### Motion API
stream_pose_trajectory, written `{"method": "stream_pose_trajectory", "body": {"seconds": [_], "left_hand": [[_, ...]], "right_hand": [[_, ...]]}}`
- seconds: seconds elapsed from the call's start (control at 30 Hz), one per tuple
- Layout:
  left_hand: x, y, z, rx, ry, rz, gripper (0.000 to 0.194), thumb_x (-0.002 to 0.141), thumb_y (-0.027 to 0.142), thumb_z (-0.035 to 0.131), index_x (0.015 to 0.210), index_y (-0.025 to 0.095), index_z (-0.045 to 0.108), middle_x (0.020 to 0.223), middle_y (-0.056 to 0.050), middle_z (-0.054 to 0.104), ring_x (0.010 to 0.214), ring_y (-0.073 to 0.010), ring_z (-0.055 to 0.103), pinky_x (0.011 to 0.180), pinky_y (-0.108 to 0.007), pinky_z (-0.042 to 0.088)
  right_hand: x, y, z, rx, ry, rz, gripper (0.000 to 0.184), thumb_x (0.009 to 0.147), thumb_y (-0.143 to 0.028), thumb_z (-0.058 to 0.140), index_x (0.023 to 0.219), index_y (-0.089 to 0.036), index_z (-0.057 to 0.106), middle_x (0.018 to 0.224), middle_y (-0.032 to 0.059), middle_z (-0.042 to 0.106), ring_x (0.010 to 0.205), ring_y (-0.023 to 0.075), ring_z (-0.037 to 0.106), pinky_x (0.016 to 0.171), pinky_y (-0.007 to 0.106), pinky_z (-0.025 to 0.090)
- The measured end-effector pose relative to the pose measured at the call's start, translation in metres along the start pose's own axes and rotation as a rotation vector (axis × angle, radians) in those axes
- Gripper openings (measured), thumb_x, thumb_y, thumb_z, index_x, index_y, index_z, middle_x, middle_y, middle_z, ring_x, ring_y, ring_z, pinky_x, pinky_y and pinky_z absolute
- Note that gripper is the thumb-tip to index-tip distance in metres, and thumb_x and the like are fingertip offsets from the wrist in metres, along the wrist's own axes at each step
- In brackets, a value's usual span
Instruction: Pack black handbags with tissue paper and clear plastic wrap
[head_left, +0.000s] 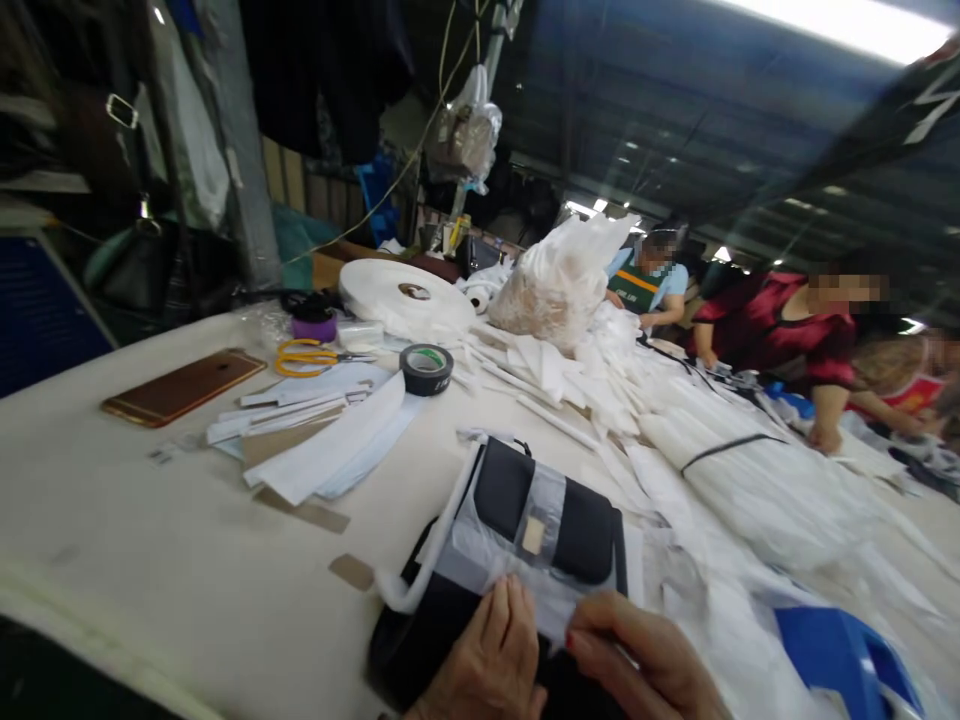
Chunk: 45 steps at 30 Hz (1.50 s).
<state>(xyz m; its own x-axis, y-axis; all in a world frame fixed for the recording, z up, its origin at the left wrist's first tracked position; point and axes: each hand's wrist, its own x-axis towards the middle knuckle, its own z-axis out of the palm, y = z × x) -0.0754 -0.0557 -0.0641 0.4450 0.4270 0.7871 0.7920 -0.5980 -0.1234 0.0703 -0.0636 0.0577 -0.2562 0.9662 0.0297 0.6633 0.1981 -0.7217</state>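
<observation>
A small black bag (pixel 420 640) lies on the table right in front of me, with a flap and pockets at its far side. Thin translucent wrapping film (pixel 480 545) covers part of it, and a strip of the film runs over the flap with a small beige patch (pixel 533 535) on it. A white padded strip (pixel 431 560) follows the bag's left edge. My left hand (pixel 491 650) rests on the film, fingers stretched out and side by side. Just to its right, my right hand (pixel 637 650) is closed in a pinch at the film's near edge.
Left on the table are a phone (pixel 184 387), yellow-handled snips (pixel 304 357), black tape (pixel 426 369), paper strips (pixel 330 450) and a large white roll (pixel 405 298). White wrapping material (pixel 750 480) and a blue object (pixel 844 655) lie right. Co-workers (pixel 780 330) work beyond.
</observation>
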Motion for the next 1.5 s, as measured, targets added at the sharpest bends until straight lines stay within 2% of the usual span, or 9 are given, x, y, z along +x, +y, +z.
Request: {"method": "stream_pose_trajectory", "body": {"seconds": [0.13,0.23,0.4,0.63,0.77,1.0,1.1,1.2,1.5], "left_hand": [[-0.004,0.009,0.018,0.027,0.169,-0.073,0.035,0.089,0.02,0.025,0.091,0.008,0.059,0.083,-0.009,0.067,0.082,-0.0226,0.062,0.088,-0.033,0.04],[-0.006,0.013,0.027,0.103,0.117,-0.101,0.029,0.084,0.01,0.032,0.096,0.01,0.059,0.085,-0.007,0.068,0.083,-0.0208,0.063,0.089,-0.032,0.04],[-0.01,0.019,0.033,0.037,0.15,-0.152,0.038,0.091,0.021,0.024,0.099,0.009,0.058,0.087,-0.011,0.067,0.086,-0.024,0.063,0.09,-0.035,0.04],[-0.01,0.019,0.03,-0.05,0.15,-0.147,0.029,0.087,0.022,0.035,0.101,0.012,0.058,0.089,-0.007,0.065,0.084,-0.0228,0.061,0.087,-0.035,0.041],[-0.008,0.012,0.021,-0.116,0.143,-0.134,0.031,0.087,0.03,0.035,0.1,0.012,0.058,0.086,-0.007,0.066,0.078,-0.022,0.06,0.087,-0.035,0.038],[-0.003,0.004,-0.003,-0.065,-0.074,-0.029,0.048,0.084,0.042,0.041,0.104,0.002,0.056,0.101,-0.02,0.062,0.102,-0.0313,0.054,0.095,-0.039,0.031],[-0.003,0.004,-0.008,-0.09,-0.096,-0.024,0.048,0.084,0.04,0.041,0.105,-0.001,0.055,0.105,-0.023,0.06,0.102,-0.0323,0.055,0.094,-0.039,0.034],[-0.003,0.002,-0.011,-0.092,-0.156,0.031,0.05,0.084,0.039,0.043,0.11,-0.003,0.054,0.109,-0.025,0.058,0.103,-0.0336,0.055,0.091,-0.039,0.041],[-0.004,0.0,-0.01,-0.115,-0.106,0.072,0.046,0.083,0.032,0.044,0.107,-0.005,0.056,0.109,-0.027,0.057,0.103,-0.0383,0.055,0.08,-0.04,0.053]], "right_hand": [[0.047,0.007,0.033,0.063,-0.193,0.067,0.028,0.084,-0.039,0.045,0.069,-0.019,0.054,0.062,-0.0025,0.052,0.06,0.0111,0.048,0.055,0.02,0.037],[0.06,0.018,0.05,-0.016,-0.176,0.155,0.03,0.083,-0.041,0.044,0.064,-0.019,0.051,0.059,-0.0024,0.05,0.058,0.0118,0.047,0.054,0.022,0.033],[0.064,0.018,0.058,-0.123,-0.121,0.276,0.032,0.08,-0.043,0.046,0.061,-0.019,0.055,0.056,-0.001,0.053,0.057,0.014,0.049,0.056,0.025,0.032],[0.076,0.003,0.067,-0.345,-0.031,0.405,0.044,0.074,-0.059,0.053,0.052,-0.02,0.05,0.052,0.001,0.053,0.053,0.0155,0.048,0.053,0.027,0.029],[0.079,-0.008,0.063,-0.46,-0.027,0.377,0.047,0.075,-0.062,0.051,0.055,-0.019,0.051,0.057,0.0043,0.057,0.056,0.0177,0.05,0.053,0.028,0.028],[0.076,-0.004,0.046,-0.235,-0.18,0.357,0.011,0.074,-0.016,0.055,0.065,-0.017,0.061,0.062,0.0004,0.063,0.06,0.0117,0.057,0.055,0.02,0.037],[0.076,-0.006,0.047,-0.268,-0.084,0.393,0.006,0.07,-0.018,0.061,0.074,-0.014,0.061,0.067,0.0037,0.064,0.063,0.0152,0.058,0.055,0.022,0.036],[0.074,-0.009,0.047,-0.314,-0.005,0.398,0.026,0.066,-0.02,0.066,0.089,-0.011,0.057,0.074,0.007,0.064,0.067,0.0194,0.06,0.055,0.025,0.035],[0.071,-0.011,0.041,-0.427,0.03,0.37,0.027,0.065,-0.032,0.07,0.084,-0.016,0.061,0.076,0.0096,0.068,0.074,0.0265,0.064,0.057,0.028,0.039]]}}
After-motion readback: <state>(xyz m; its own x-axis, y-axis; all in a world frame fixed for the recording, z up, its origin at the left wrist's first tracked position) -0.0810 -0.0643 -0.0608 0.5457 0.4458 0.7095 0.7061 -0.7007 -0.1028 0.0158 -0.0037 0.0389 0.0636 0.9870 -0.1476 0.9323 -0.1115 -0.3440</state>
